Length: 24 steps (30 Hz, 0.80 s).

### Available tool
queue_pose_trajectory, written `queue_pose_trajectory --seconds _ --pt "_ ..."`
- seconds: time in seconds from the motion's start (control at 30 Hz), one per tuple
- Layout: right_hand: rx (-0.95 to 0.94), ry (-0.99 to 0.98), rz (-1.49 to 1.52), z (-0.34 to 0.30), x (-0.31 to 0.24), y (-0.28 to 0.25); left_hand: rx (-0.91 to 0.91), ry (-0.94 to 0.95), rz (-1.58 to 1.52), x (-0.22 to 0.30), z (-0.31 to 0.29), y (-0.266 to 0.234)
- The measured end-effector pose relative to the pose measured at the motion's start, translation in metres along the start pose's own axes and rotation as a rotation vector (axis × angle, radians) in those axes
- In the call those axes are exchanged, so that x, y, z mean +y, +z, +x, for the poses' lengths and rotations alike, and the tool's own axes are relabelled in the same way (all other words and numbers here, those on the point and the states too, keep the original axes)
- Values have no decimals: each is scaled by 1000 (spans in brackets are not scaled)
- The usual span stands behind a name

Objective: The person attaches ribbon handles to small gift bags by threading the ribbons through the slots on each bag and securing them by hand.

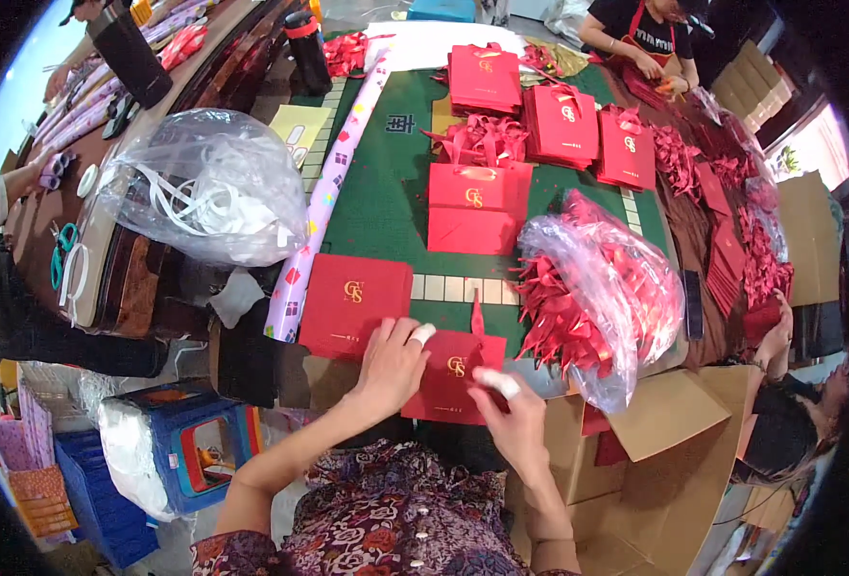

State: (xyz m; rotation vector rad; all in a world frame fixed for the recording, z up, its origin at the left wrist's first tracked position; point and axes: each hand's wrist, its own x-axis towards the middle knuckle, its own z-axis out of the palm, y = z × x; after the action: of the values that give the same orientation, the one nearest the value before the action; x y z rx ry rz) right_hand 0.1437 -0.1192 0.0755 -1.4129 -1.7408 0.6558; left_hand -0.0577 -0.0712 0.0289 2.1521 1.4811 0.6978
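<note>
A red paper gift bag [455, 363] with a gold emblem lies flat at the table's near edge, a red ribbon [477, 315] sticking up from its top. My left hand [395, 363] rests on its left side, fingers stretched out and one wrapped in white. Over the bag's right side is my right hand [514, 411], its wrapped index finger and thumb apart, with nothing visible between them. Another stack of flat red bags [355, 300] lies just beyond my left hand. Right of the ribbon, a clear plastic bag [616, 298] spills out many red ribbons.
Finished-looking red bags [562, 125] stand in stacks farther back. A clear sack of white cord [215, 192] sits at left, beside a patterned paper roll [333, 187]. An open cardboard box [635, 480] stands at lower right. Co-workers sit around the table; a black bottle [307, 53] stands behind.
</note>
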Motion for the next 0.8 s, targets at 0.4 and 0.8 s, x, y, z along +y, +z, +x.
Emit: queue_pose_trajectory --seconds 0.4,0.8 --pt "58 156 -52 13 46 66 -11 170 288 -12 12 17" --pt "55 284 -49 13 33 57 -38 87 -88 1 6 21"
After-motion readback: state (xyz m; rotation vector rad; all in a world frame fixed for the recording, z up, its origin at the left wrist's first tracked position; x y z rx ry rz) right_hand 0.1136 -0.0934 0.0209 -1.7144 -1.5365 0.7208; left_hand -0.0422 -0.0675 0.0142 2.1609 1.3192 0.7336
